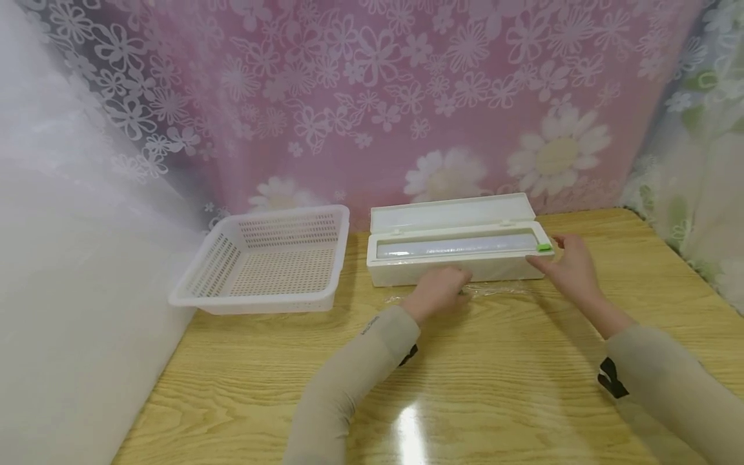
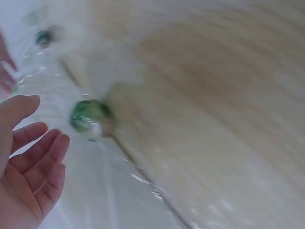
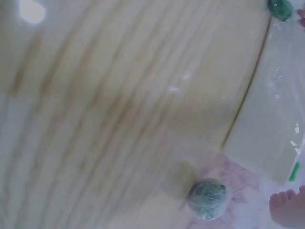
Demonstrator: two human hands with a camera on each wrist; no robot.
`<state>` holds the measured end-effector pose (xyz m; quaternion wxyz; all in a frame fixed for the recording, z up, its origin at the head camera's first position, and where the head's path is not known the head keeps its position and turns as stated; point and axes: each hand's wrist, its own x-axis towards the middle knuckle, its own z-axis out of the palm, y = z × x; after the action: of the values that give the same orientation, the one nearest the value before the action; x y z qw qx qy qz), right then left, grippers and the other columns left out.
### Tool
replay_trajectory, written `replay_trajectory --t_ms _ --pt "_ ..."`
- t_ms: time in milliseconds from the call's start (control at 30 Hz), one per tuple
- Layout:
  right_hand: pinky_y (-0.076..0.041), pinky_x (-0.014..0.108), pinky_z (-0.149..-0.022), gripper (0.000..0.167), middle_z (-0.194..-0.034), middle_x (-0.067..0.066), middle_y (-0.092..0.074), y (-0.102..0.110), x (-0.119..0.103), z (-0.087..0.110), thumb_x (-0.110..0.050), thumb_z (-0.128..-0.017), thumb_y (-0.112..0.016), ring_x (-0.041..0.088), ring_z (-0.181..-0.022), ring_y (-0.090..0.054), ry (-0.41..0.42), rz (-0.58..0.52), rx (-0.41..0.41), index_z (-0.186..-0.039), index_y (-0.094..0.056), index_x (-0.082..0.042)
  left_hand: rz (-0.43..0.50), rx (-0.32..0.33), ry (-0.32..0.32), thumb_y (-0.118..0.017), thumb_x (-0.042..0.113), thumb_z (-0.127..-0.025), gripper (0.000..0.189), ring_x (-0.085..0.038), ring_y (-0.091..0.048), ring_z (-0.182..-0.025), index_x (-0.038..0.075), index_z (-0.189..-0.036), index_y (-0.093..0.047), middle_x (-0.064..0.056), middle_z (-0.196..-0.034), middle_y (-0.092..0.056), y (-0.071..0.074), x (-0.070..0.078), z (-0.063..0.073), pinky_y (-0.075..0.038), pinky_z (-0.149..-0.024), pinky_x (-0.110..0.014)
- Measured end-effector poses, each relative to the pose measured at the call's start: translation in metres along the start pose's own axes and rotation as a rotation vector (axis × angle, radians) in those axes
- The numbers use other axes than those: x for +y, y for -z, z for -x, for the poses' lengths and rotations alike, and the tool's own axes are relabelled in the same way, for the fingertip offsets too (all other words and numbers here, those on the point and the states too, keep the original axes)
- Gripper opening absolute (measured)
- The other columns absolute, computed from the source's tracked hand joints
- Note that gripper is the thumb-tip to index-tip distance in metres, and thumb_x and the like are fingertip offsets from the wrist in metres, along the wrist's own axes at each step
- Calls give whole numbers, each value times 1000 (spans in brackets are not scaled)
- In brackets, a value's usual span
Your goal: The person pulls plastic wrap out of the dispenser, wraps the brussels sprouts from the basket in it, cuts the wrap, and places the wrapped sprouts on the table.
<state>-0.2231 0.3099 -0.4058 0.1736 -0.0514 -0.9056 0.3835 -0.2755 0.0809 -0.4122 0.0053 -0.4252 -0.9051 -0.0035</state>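
A white cling film box [image 1: 459, 273] stands on the table with its lid raised and a roll of cling film [image 1: 456, 247] inside. Its green slider [image 1: 544, 247] is at the right end. A thin strip of loose film [image 1: 500, 289] hangs along the box's front. My left hand [image 1: 438, 292] is just in front of the box; in the left wrist view its fingers [image 2: 50, 152] are loosely bent with nothing visibly between them. At the box's right end is my right hand [image 1: 572, 268], thumb and forefinger apart. A blurred round green thing [image 2: 91, 119] lies beyond the left fingertips, its kind unclear.
A white slotted plastic basket [image 1: 267, 303] stands left of the box. Pink floral cloth [image 1: 372, 110] hangs behind the wooden table [image 1: 261, 387], and a whitish sheet [image 1: 75, 258] hangs at left. Another round green thing [image 3: 208, 199] shows in the right wrist view.
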Motion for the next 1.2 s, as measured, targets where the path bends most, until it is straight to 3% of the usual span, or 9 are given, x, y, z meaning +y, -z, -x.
replay_trajectory --t_ms 133,333,433,500,633,833,1000,1200 --pt "-28 59 -86 79 -126 34 -33 1 7 -6 -37 -80 -64 49 -112 -31 22 42 -78 -129 -29 13 103 27 11 -54 35 -87 23 -3 -52 -74 16 -98 -59 8 -90 -58 14 8 -14 -42 -60 -17" --pt "-30 59 -85 80 -128 33 -33 5 17 -12 -39 -80 -63 49 -113 -31 34 76 -109 -131 -28 11 280 87 13 -54 33 -88 20 -1 -48 -68 15 -96 -59 10 -81 -54 30 23 -40 -39 -59 -15" --pt "-40 51 -72 76 -123 34 -39 9 21 -12 -38 -80 -64 43 -95 -46 49 113 -97 -129 -33 11 353 111 5 -56 31 -87 21 0 -50 -73 14 -98 -60 9 -85 -57 35 33 -53 -39 -63 -12" --pt "-40 41 -59 76 -115 33 -46 11 24 -11 -39 -79 -65 34 -76 -48 56 142 -83 -127 -37 11 378 115 6 -56 31 -87 22 1 -51 -78 15 -100 -61 9 -90 -58 36 41 -61 -38 -68 -11" --pt "-32 31 -50 74 -99 28 -55 10 29 -12 -44 -77 -64 23 -60 -40 78 176 -73 -124 -43 9 369 121 21 -56 33 -86 24 1 -51 -88 18 -105 -61 10 -98 -58 35 56 -76 -38 -74 -10" --pt "-43 48 -64 71 -109 33 -50 4 28 -13 -42 -81 -61 38 -80 -52 84 159 -103 -127 -40 8 303 121 111 -55 32 -87 27 1 -51 -95 24 -112 -59 14 -109 -56 35 69 -90 -41 -74 -13" --pt "-42 50 -67 54 -112 32 -49 2 25 -16 -29 -84 -60 36 -76 -53 101 146 -102 -124 -46 4 176 151 106 -54 29 -88 24 -1 -53 -82 27 -112 -60 11 -94 -57 31 77 -101 -43 -65 -15" --pt "-42 51 -70 41 -100 30 -56 4 24 -18 -12 -80 -62 39 -74 -56 145 159 -41 -115 -53 7 74 212 128 -56 27 -88 17 -3 -55 -78 29 -102 -63 11 -85 -59 23 85 -111 -44 -60 -16"
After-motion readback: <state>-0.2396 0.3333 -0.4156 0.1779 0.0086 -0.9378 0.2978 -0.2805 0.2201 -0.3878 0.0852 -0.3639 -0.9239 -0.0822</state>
